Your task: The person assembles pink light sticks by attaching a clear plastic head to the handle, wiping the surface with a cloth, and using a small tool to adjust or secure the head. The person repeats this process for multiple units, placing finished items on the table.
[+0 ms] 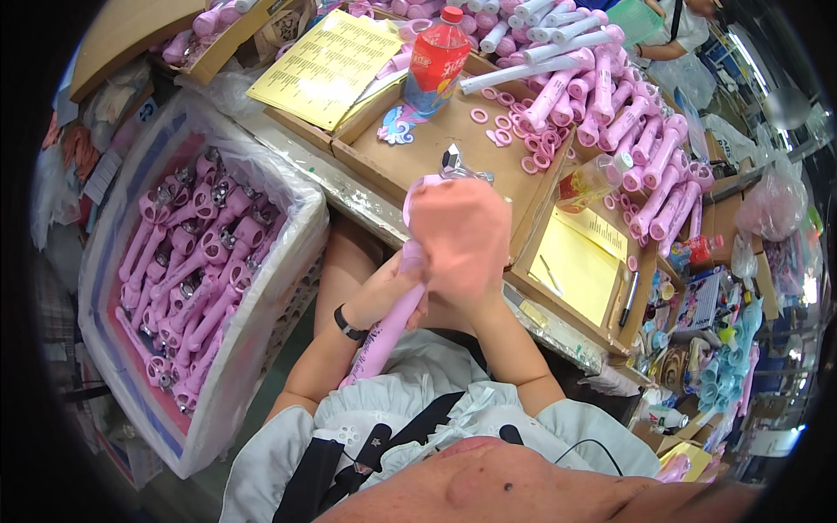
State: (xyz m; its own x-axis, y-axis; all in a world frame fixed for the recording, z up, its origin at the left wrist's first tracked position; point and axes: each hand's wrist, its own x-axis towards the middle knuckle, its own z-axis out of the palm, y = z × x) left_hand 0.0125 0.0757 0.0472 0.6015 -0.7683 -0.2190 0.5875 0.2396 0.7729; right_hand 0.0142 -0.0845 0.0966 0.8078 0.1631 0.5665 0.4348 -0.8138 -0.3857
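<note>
Head view: pink wand (388, 336) runs diag., low-left to up-right; left hand (384, 296) grips mid-shaft, right hand (462, 244) fingers closed round top end w/ silver tip (453, 161)

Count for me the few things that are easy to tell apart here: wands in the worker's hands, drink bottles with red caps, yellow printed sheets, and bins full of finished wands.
Pink wand held in the left hand and right hand: 1
Red-capped bottle: 1
Yellow sheets: 2
Lined bin of wands: 1
Total: 5
The loose wands piled on the table are too many to count.
</note>
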